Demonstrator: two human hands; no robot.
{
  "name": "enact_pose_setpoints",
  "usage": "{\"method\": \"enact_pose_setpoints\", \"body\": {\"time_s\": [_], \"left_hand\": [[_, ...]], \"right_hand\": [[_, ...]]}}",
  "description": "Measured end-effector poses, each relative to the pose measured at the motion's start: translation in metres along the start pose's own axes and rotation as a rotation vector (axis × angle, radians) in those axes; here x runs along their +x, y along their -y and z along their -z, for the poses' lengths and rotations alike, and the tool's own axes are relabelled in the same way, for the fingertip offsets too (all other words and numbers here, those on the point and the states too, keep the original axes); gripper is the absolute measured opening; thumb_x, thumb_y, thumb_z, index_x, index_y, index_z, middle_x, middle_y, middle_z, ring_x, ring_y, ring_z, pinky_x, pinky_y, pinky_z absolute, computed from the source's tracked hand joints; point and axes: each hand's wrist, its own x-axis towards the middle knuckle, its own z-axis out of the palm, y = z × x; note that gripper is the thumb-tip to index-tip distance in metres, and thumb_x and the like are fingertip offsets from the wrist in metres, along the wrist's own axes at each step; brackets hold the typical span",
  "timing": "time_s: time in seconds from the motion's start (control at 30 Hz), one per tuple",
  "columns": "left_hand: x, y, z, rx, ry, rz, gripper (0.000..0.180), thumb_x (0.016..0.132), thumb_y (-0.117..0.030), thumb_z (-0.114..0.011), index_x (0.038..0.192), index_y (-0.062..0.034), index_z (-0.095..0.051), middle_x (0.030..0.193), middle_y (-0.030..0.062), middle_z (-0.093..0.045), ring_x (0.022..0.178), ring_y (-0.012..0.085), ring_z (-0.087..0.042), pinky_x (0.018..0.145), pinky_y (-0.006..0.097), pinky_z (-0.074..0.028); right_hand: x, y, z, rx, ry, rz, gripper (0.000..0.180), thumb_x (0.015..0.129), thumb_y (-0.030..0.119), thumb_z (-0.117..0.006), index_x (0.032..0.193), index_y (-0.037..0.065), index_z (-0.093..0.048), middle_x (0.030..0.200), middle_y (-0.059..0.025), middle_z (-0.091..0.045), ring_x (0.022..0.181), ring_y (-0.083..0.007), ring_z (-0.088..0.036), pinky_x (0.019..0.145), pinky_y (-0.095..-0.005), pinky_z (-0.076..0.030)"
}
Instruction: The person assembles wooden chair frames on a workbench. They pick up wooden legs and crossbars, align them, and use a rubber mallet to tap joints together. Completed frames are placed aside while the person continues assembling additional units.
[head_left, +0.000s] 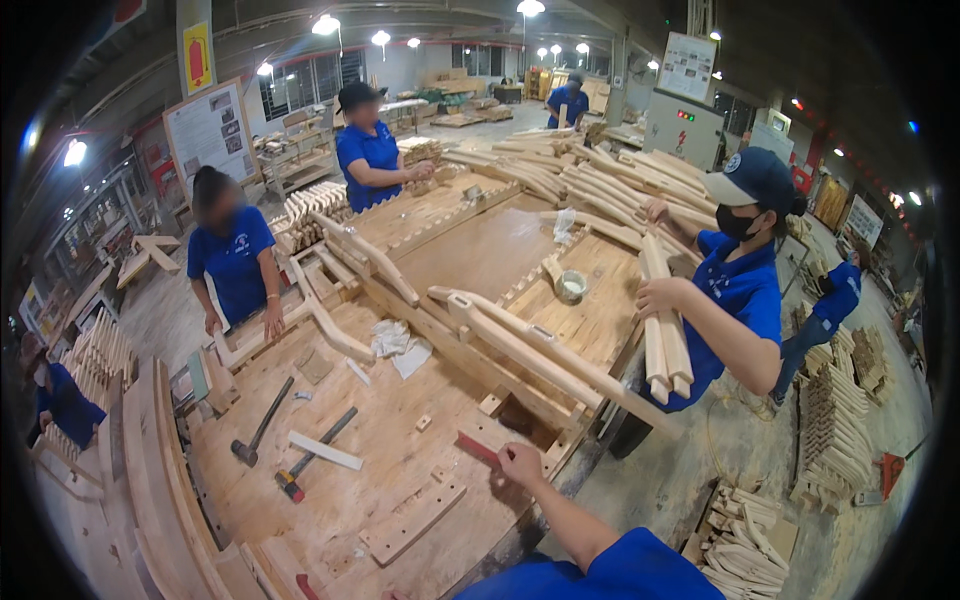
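Note:
My right hand is closed on one end of a flat red strip, held low over the wooden workbench; its exact kind is unclear. Just to the left on the bench sits a long wooden block with holes. A small wooden piece lies farther off. Two hammers rest at the left: a dark mallet and a hammer with a red and yellow head, which touches a pale flat strip. My left hand does not show.
Curved wooden parts lie across the bench divider. At the right a co-worker holds several wooden pieces. Other people in blue stand across the bench. White cloths and a glue bowl sit on the tops. Stacked wood stands on the floor.

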Motion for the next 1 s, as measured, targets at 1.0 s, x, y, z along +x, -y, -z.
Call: {"method": "enact_pose_setpoints", "body": {"time_s": [1.0], "left_hand": [[0.019,-0.008,0.000,-0.013,0.059,0.000,0.040,0.091,-0.041,-0.049,0.095,-0.0074,-0.069,0.091,0.0204,-0.069,0.083,0.0414,-0.065,0.072,0.051,-0.049]], "right_hand": [[0.002,0.004,-0.003,-0.027,-0.038,-0.071,0.025,0.084,0.031,-0.061,0.086,0.009,-0.073,0.082,-0.0157,-0.070,0.078,-0.0329,-0.069,0.071,-0.0399,-0.054]]}}
